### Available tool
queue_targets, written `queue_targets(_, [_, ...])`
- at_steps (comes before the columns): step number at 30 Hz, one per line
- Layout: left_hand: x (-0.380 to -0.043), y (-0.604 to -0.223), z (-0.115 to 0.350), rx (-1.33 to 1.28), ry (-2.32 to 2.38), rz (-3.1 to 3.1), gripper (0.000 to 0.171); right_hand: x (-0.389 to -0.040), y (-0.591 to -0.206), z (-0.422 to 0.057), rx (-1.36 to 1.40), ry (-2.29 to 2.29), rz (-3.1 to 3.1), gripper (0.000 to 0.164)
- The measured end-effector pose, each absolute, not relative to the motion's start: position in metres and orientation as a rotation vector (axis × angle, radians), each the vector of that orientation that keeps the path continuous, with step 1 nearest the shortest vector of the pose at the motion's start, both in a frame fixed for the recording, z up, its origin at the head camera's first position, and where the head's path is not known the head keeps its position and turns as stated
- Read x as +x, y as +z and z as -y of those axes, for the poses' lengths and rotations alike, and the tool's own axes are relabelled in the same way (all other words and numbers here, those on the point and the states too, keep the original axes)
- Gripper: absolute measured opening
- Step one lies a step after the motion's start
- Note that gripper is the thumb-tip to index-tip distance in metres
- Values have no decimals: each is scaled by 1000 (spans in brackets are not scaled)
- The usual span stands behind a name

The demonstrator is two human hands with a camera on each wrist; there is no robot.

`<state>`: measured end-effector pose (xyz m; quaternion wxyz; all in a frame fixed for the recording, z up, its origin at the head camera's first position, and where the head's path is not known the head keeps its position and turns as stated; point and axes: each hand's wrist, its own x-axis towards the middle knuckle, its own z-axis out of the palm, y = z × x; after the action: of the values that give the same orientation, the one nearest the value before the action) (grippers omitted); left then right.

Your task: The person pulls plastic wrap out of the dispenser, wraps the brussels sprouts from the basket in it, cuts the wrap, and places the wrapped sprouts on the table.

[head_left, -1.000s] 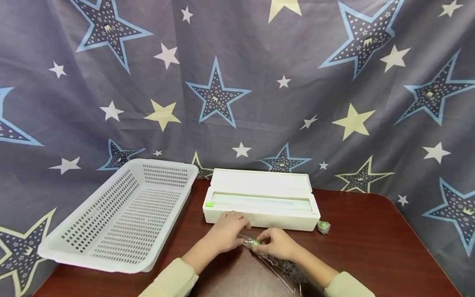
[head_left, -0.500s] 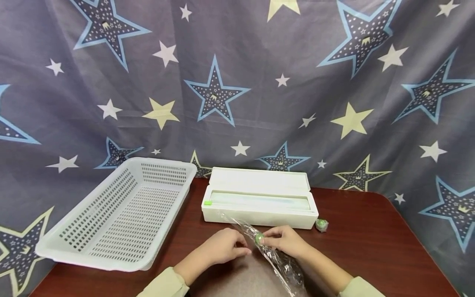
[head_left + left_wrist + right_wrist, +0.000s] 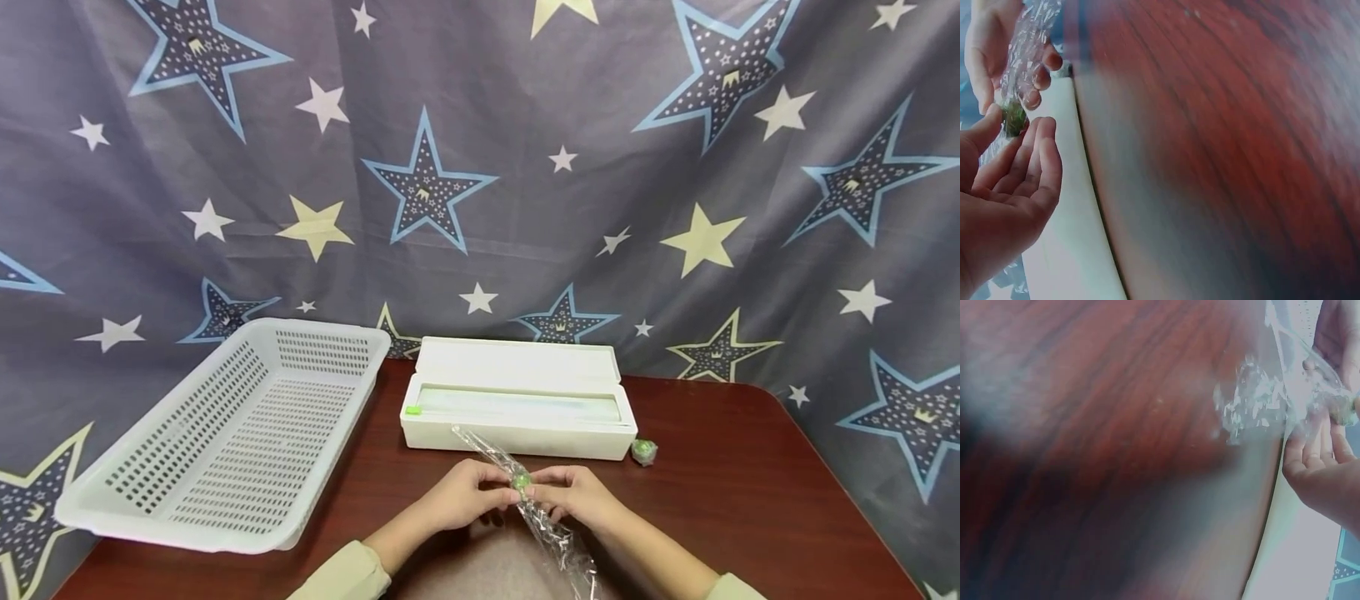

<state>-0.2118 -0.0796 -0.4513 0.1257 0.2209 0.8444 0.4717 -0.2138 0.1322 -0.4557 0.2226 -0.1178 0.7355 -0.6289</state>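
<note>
A small round green object [image 3: 521, 482] sits inside a long, twisted strip of clear plastic film [image 3: 551, 533] over the front of the table. My left hand [image 3: 467, 497] pinches the wrapped object from the left with thumb and fingertips. From the other side, my right hand [image 3: 581, 497] pinches it too. In the left wrist view the green object [image 3: 1014, 119] shows through the film [image 3: 1025, 50] between both hands. One film end reaches toward the white box; the other trails toward me. What the green object is, I cannot tell.
Behind my hands stands a white cling film dispenser box [image 3: 517, 433], lid up, with a green slide cutter [image 3: 413, 410]. A second small green object [image 3: 643, 452] in film lies by its right end. A white perforated basket [image 3: 300, 508] stands on the left.
My left hand first let go of the film and drew back, then came back to pinch the wrapped object beside my right hand. The film end now points up toward the box.
</note>
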Motion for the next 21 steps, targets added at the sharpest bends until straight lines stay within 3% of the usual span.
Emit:
queue_targets(8, [-210,-446,73,580,1591,-2178,31,-208,-450,-150,-418,-1727,-1994,41])
queue_targets(21, [-214,-446,66,587,1534,-1939,29,-208,-452,-163,-475,-1706,-1963,42])
